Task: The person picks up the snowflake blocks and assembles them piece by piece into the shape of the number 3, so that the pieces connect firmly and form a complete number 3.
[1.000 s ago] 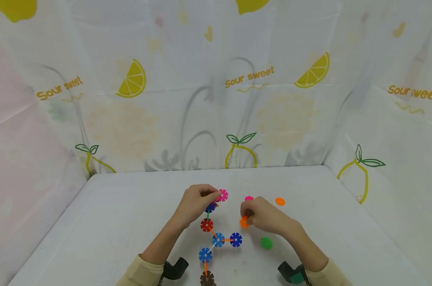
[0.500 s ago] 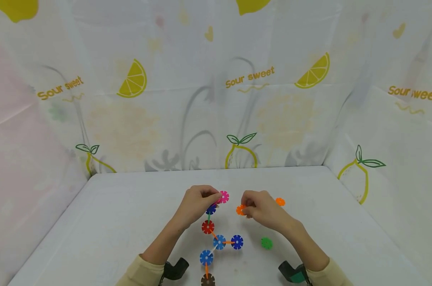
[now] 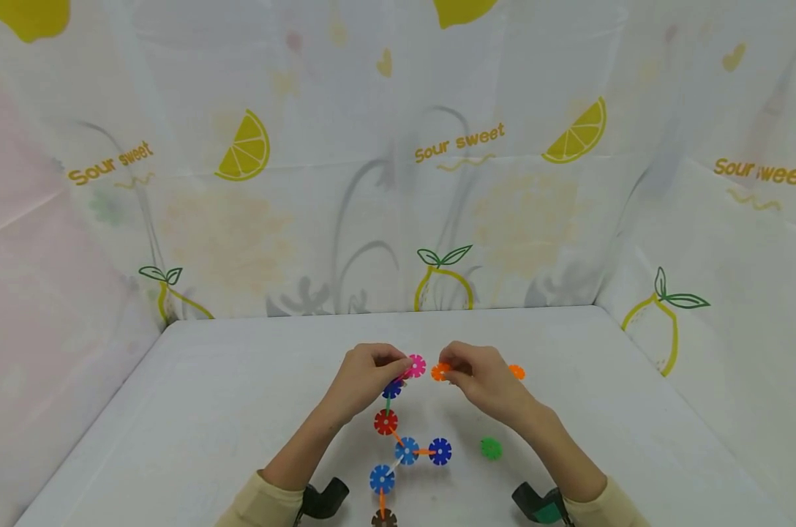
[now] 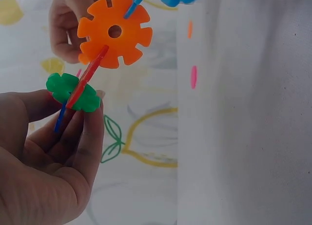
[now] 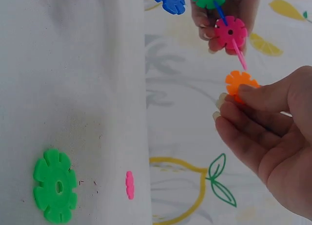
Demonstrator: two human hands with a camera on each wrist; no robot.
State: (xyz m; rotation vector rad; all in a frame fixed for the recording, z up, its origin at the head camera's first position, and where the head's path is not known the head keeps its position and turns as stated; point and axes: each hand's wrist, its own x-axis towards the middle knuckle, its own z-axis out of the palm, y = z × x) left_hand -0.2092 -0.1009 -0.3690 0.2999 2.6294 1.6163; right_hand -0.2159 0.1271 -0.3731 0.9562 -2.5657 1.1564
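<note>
My left hand holds up a chain of notched plastic snowflake discs near its upper end, where a pink disc sticks out past the fingertips. Below hang linked discs, among them a red disc and a light blue disc. In the left wrist view, the fingers grip around a green disc. Between thumb and fingers, my right hand pinches an orange disc. A small gap separates it from the pink pieces at the chain's end, seen in the right wrist view.
On the white table a loose green disc lies below the right hand. Another orange disc lies beyond that hand. A loose pink disc shows in the right wrist view. A printed curtain stands behind.
The right hand has carried its orange disc up and left, closer to the pink disc. The left hand and chain have shifted slightly right. The loose pink disc is now hidden in the head view.
</note>
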